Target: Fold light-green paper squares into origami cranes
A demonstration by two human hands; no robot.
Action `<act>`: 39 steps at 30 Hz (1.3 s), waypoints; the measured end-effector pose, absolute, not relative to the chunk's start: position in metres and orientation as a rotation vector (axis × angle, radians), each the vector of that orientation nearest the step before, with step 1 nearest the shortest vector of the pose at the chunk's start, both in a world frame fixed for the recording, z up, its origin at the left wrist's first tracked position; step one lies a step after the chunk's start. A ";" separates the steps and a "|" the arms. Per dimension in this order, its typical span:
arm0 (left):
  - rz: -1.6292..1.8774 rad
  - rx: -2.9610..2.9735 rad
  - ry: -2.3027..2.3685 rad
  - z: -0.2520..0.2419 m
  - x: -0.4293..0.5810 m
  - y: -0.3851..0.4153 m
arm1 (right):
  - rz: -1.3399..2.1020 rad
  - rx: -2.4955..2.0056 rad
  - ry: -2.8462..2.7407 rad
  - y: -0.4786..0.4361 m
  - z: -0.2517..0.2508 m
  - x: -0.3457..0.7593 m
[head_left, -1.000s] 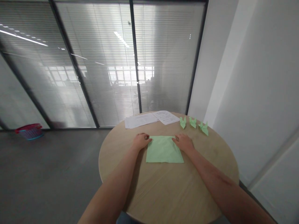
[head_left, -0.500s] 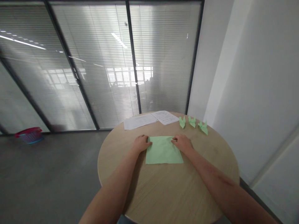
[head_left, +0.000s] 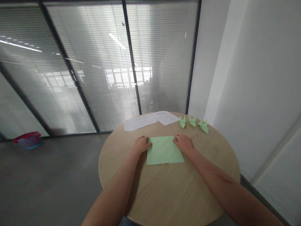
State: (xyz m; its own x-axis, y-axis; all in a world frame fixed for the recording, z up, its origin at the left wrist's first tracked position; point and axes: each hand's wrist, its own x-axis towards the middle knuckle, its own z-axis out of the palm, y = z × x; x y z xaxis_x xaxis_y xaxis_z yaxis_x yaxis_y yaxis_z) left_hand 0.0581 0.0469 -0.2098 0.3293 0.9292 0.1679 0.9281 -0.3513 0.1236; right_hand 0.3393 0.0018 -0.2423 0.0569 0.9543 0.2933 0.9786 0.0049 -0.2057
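Observation:
A light green square of paper (head_left: pixel 164 150) lies flat on a round wooden table (head_left: pixel 169 194). My left hand (head_left: pixel 141 144) rests at the paper's far left corner, its fingers curled onto the edge. My right hand (head_left: pixel 183 142) rests at the far right corner with its fingers pressed on the paper. Whether either hand pinches the sheet or only presses it down is unclear.
Three small folded green paper figures (head_left: pixel 192 122) stand at the table's far right. White printed sheets (head_left: pixel 150 120) lie at the far edge. Glass partitions with blinds stand behind, a white wall to the right, and a red and blue basket (head_left: pixel 28 139) on the floor at left.
Both hands stay at the far corners of the green paper. The view has shifted slightly to the right and up; nothing on the table has moved.

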 end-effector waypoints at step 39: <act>0.951 1.565 1.055 -0.220 0.067 0.038 | 1.010 -1.103 -1.466 0.013 -0.249 0.356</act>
